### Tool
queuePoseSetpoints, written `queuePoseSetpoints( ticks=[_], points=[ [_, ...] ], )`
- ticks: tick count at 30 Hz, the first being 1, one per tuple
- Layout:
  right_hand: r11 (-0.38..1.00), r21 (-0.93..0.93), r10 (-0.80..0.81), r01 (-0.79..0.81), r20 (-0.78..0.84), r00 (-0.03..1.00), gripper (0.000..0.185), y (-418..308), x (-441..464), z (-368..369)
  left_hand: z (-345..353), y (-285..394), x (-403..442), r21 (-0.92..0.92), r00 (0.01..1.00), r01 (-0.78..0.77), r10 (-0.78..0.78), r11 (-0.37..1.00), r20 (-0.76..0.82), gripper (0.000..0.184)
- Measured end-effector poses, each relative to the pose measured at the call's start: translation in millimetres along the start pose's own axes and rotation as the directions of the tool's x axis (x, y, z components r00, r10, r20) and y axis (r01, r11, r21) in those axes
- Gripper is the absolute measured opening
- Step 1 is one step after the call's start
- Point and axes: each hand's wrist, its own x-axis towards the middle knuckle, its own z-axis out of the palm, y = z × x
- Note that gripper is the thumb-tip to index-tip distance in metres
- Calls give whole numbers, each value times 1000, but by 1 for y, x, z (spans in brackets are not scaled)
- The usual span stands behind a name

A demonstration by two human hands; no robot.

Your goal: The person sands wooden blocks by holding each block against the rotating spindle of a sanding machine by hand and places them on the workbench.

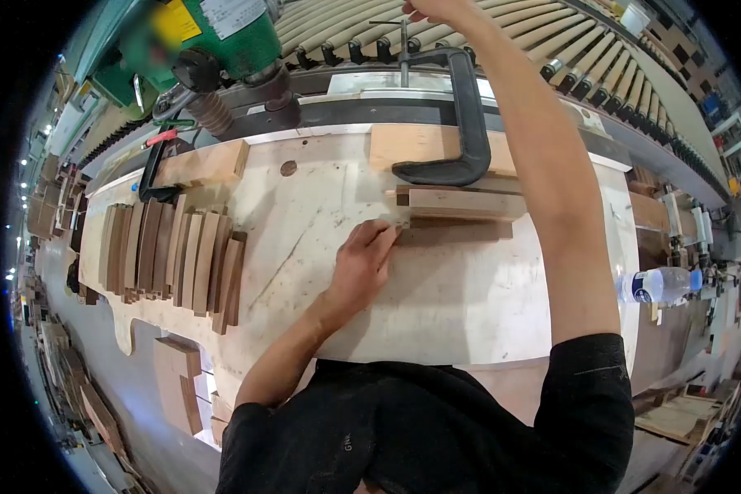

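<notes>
My left hand (364, 262) is closed on the near left end of a brown wood strip (461, 234), which lies on the pale board. Behind that strip lie more wood strips (465, 202), side by side against a light wood block (384, 146). A black C-clamp (469, 115) spans the block and the table's rear edge, its screw standing upright. At the top edge of the view my right hand (433, 8) is partly cut off. Its visible fingers are curled together beside the clamp's T-handle (384, 22); whether they touch it I cannot tell.
A row of several wood strips (169, 251) lies at the left. Behind it are another wood block (202, 165) and a second clamp (150, 169). Green machinery (230, 41) stands at the back left, a roller conveyor (584, 53) behind. A water bottle (660, 286) lies at the right.
</notes>
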Motion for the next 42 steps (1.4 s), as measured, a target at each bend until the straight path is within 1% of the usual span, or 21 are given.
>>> queuePoseSetpoints(
  ticks=[2,5,8,11,18,21,23,24,25,26,27,28,29,31,33,36,38,39,40,41,42],
  points=[
    [1000,-12,-4,5,13,1000,30,-1,-2,-1,9,-3,4,10,1000,-2,2,1000,7,40],
    [1000,-6,-25,25,-10,1000,29,2,-1,2,17,-3,10,-13,1000,5,-5,1000,-29,30],
    [999,-26,-29,28,-11,1000,29,10,4,4,21,5,11,75,979,185,-178,980,-101,26],
    [997,-33,-72,72,-8,997,29,22,14,9,25,3,11,232,987,161,-152,959,-57,32],
    [995,-87,-59,57,-21,998,29,16,8,7,30,3,19,258,988,145,-152,955,9,35],
    [999,-43,-6,5,-19,1000,30,7,-1,5,30,5,21,250,985,155,-169,956,36,38],
    [1000,4,-31,31,-5,1000,30,21,4,5,28,10,24,281,979,167,-193,945,65,39],
    [997,44,-60,59,9,998,30,26,10,9,33,6,21,289,991,121,-133,950,21,40],
    [995,100,-17,18,-13,1000,29,25,13,15,39,3,18,313,996,85,-80,946,-28,40],
    [986,163,22,-18,-26,999,29,26,13,19,37,4,17,288,988,148,-155,946,4,40],
    [991,131,-25,27,-18,1000,30,30,12,18,40,2,16,337,988,140,-155,931,16,41],
    [993,-87,-82,80,-10,997,54,66,28,11,39,2,17,303,992,128,-127,944,-23,42],
    [991,-115,-64,72,71,995,59,39,14,7,36,4,19,326,988,121,-146,937,55,43],
    [995,-86,-58,59,11,998,59,31,7,11,31,6,22,313,974,139,-187,940,131,42],
    [990,-143,-6,5,-10,1000,64,31,9,10,31,3,18,291,993,100,-116,951,38,40],
    [987,-154,45,-42,19,999,61,25,9,8,4,-1,6,342,971,235,-238,910,-32,36],
    [985,-161,64,-59,26,998,61,18,6,7,-30,-30,-15,411,950,251,-141,877,-279,36],
    [984,-161,77,-72,25,997,61,18,6,8,-66,-34,-22,495,936,340,-236,800,-261,39],
    [983,-173,63,-67,-31,998,60,24,8,13,-94,-46,-36,535,899,368,-144,760,-413,39],
    [984,-162,69,-71,-14,997,58,27,10,14,-116,-64,-49,630,860,484,-196,608,-472,38],
    [985,-154,74,-73,2,997,55,28,12,12,-144,-69,-61,685,831,556,-315,471,-458,39]
  ],
)
